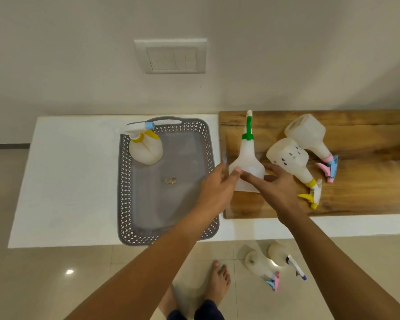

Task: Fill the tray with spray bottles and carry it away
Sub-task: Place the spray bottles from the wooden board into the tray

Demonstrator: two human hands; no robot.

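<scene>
A grey perforated tray lies on the white counter. One white spray bottle with a yellow and blue head stands in its far left corner. A white bottle with a green nozzle stands at the left edge of the wooden board. My left hand grips its base from the left, and my right hand holds it from the right. On the board lie two more bottles: one with a yellow trigger and one with a pink and blue trigger.
A small scrap lies on the tray floor. The wooden board covers the counter's right part. Two more spray bottles lie on the tiled floor below the counter edge, near a bare foot. A switch plate is on the wall.
</scene>
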